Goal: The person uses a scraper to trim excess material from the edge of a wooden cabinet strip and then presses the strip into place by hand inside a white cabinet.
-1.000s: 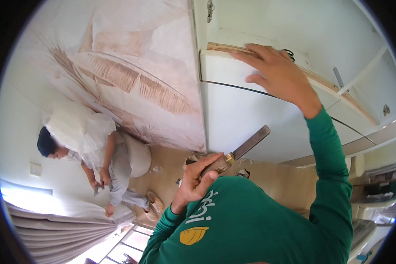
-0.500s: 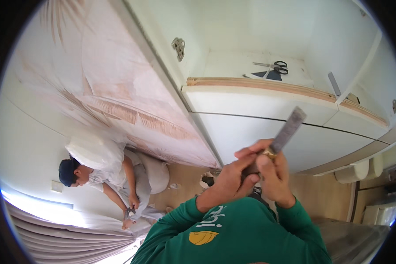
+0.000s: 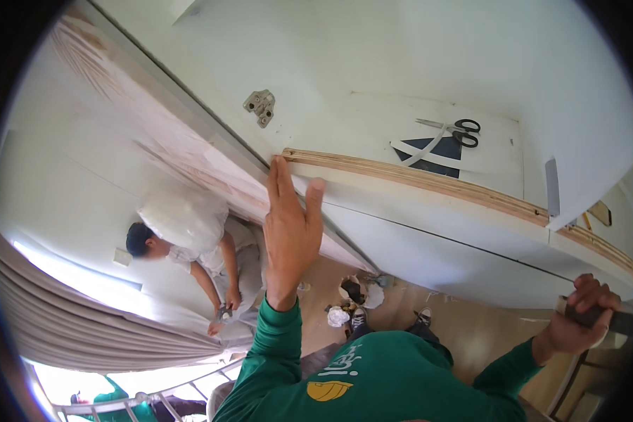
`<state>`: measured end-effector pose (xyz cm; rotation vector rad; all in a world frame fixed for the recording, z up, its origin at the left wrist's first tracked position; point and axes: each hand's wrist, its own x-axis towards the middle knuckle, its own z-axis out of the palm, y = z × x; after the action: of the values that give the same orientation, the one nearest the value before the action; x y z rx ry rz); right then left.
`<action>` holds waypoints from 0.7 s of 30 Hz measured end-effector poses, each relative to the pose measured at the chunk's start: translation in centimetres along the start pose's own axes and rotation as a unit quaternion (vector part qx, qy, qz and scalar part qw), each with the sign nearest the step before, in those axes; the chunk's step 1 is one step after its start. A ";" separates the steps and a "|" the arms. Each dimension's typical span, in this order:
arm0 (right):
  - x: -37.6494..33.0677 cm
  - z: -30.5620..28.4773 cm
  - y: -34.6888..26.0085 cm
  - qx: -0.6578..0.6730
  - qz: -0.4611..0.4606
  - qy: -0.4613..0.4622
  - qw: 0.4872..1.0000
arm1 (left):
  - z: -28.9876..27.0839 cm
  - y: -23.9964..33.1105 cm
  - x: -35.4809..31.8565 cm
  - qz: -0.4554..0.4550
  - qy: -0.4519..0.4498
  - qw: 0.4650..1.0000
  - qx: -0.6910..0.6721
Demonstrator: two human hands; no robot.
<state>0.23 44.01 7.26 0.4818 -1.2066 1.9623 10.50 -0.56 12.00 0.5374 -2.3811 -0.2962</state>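
My left hand (image 3: 292,228) reaches up with its fingers stretched out. Its fingertips touch the left end of a raw plywood edge (image 3: 401,174) along the front of a white cabinet (image 3: 383,204). Off to the right, my right hand (image 3: 578,316) is closed around a chisel (image 3: 622,323). The chisel's dark blade points toward the right rim, and the hand covers most of its handle. Inside the cabinet lie black-handled scissors (image 3: 464,133), a dark triangular sheet (image 3: 436,156) and a curled white strip (image 3: 427,146).
A metal hinge (image 3: 260,107) is fixed to the cabinet's left side wall. At left, a seated person (image 3: 221,260) in a cap bends over something in their hands. An opened bag (image 3: 352,288) and crumpled white material (image 3: 337,316) lie on the floor near my shoes. Grey curtains (image 3: 84,309) hang lower left.
My hands have parted. The left let go of the chisel and went up to the plywood edge; the right carried the chisel to the far right. My view has shifted closer to the cabinet.
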 end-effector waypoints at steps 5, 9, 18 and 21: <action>1.4 -3.8 1.7 0.073 0.063 -0.039 0.995 | 0.3 1.1 0.3 0.025 0.066 0.998 0.005; 1.7 -6.4 2.1 0.189 0.116 -0.074 0.972 | -3.7 -0.6 -2.9 0.055 -0.136 0.899 -0.413; 2.7 -4.7 3.8 0.193 -0.040 -0.191 0.962 | -2.5 2.0 -1.6 0.032 0.119 0.989 -0.078; 2.5 -3.7 3.8 0.218 -0.039 -0.156 0.963 | 0.0 1.3 -1.6 0.052 0.094 0.992 -0.065</action>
<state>-4.02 47.34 4.87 1.0818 -0.9104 2.1406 11.17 1.32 11.56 0.3628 -2.1816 -0.3359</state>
